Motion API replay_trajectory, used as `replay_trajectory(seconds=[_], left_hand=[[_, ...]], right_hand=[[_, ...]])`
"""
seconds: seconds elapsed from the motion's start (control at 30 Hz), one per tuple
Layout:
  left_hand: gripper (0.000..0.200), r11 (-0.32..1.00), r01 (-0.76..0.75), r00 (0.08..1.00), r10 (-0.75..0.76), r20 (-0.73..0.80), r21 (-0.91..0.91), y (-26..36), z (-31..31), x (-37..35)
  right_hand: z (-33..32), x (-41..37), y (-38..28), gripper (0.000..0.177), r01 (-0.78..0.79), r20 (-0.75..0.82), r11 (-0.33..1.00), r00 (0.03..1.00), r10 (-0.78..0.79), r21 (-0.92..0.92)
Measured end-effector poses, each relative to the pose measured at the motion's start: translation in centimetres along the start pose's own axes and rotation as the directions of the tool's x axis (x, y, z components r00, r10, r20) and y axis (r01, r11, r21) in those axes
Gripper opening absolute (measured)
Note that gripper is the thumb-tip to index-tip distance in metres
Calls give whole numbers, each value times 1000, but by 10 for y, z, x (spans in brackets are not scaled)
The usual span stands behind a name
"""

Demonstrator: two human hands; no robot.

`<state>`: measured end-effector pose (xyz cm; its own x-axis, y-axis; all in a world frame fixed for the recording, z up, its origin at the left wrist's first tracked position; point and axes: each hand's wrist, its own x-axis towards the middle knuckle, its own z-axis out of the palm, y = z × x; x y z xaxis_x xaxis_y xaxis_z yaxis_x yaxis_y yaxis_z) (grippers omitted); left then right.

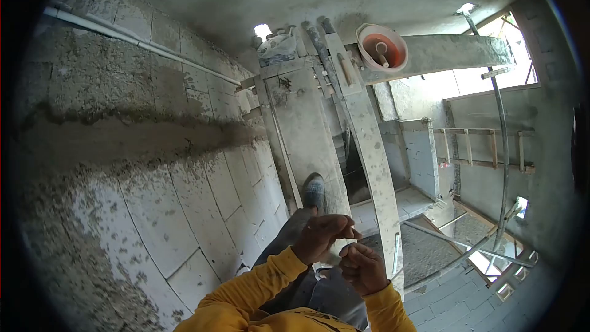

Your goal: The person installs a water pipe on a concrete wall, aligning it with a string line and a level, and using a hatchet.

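Note:
My left hand (322,237) is in front of my body, its thumb and fingers pinched together. Close beside it on the right is my right hand (364,268), with its fingers curled in. Whatever is between the fingers is too small to make out; a thin pale bit shows near the left fingertips. Both arms wear yellow sleeves (261,283). Below the hands, a dark shoe (313,192) stands on a wide, mortar-stained board (307,129).
A block wall (153,209) with a wet mortar band (117,144) runs along the left. Ahead are a plastering float (345,71) and a pinkish bucket (367,64). A narrow plank (372,160) borders an open drop on the right. A pipe (147,44) crosses the wall.

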<state>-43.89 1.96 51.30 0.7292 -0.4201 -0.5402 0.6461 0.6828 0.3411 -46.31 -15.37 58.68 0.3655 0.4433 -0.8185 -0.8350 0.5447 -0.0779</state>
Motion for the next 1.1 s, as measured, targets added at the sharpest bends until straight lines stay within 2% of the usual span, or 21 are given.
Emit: replay_trajectory(seconds=[0.1,0.13,0.2,0.23,0.3,0.33,0.37,0.43,0.47,0.57,0.63,0.67,0.7,0.77,0.87,0.9,0.93,0.97,1.03,1.1], left_hand=[[28,997,24,989,-34,-141,-73,53,-1,-3],[28,994,2,963,-32,-267,-112,65,-4,-2],[28,979,-131,953,80,-293,-158,88,-15,2],[28,963,-196,942,134,-308,-183,99,-19,5],[26,939,-288,893,191,-408,-189,130,-20,9],[27,939,-319,859,227,-459,-132,145,-18,13],[28,935,-348,819,265,-508,-73,158,-18,16],[29,905,-423,773,384,-505,42,179,-28,25],[30,885,-456,746,441,-499,99,189,-32,29],[32,854,-498,748,511,-424,151,232,-36,39],[35,855,-490,744,511,-431,169,254,-48,52],[35,855,-492,734,509,-449,163,264,-61,61],[34,856,-492,725,503,-471,158,276,-72,71],[33,875,-453,705,470,-532,173,302,-84,87],[31,902,-401,703,416,-576,161,324,-100,106],[31,905,-388,689,409,-598,173,328,-106,112],[30,909,-374,675,402,-619,183,330,-112,116],[29,912,-361,661,398,-636,195,332,-119,120],[32,888,-365,576,452,-681,281,335,-132,127],[34,869,-374,488,482,-727,325,334,-147,136]], right_hand=[[38,20,-10,24,-18,-17,986,1000,15,-166],[46,26,-13,23,17,-16,952,1000,-23,-307],[58,37,-18,22,80,0,822,995,-97,-563],[68,43,-21,21,218,65,660,966,-249,-719],[92,61,-27,18,409,281,200,838,-467,-890],[97,73,-24,14,391,288,87,794,-536,-916],[107,80,-27,14,380,341,-41,772,-536,-924],[138,99,-36,13,343,448,-290,731,-515,-893],[151,109,-39,12,338,424,-258,773,-472,-905],[175,158,-62,15,516,503,-71,780,-372,-854],[187,199,-80,20,486,408,270,863,-297,-831],[193,218,-91,23,438,365,432,898,-244,-788],[199,234,-102,23,325,312,574,942,-126,-751],[210,262,-114,24,30,227,786,964,141,-618],[230,286,-127,28,-191,167,834,933,317,-517],[228,300,-130,30,65,242,702,958,156,-709],[221,318,-132,32,304,356,478,934,20,-824],[223,333,-138,33,502,498,189,864,-75,-844],[240,361,-158,33,511,411,445,858,-308,-735],[259,402,-185,32,389,112,705,907,-406,-592]])
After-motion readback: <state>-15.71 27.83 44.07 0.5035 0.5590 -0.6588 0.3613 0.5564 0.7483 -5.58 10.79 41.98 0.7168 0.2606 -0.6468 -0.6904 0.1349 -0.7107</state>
